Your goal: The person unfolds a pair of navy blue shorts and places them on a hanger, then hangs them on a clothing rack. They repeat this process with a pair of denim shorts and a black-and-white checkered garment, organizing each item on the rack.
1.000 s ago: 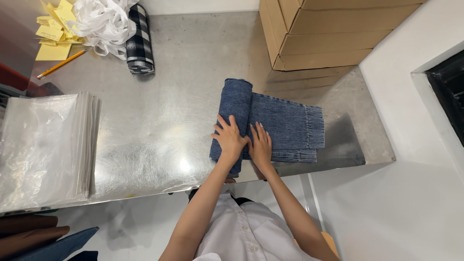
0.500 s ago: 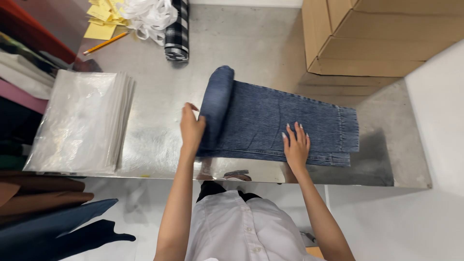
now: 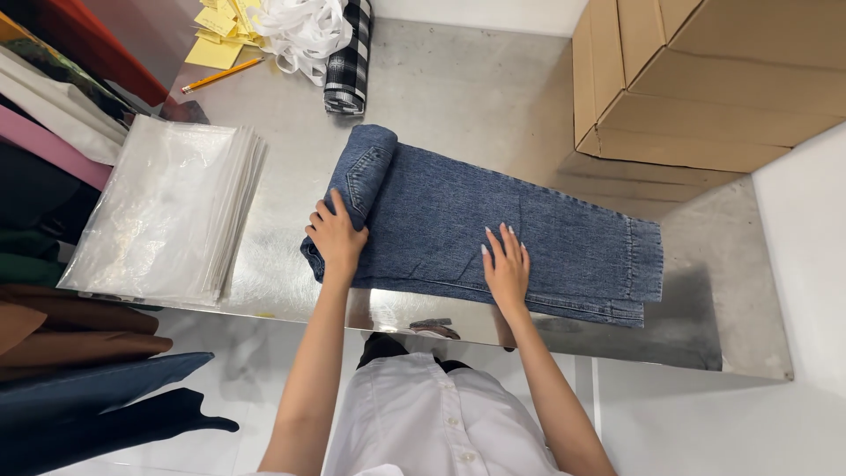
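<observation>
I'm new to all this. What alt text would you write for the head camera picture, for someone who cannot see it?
Seen from above, a person's left hand grips the rolled end of blue jeans on a steel table, while the right hand lies flat on the unrolled legs. A stack of clear plastic bags sits to the left, cardboard boxes at upper right.

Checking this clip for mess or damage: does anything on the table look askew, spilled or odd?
Nothing stands out. The jeans lie flat, rolled at one end under the left hand; the right hand rests flat on the denim. The stack of clear bags fans slightly, the pencil lies loose.
</observation>
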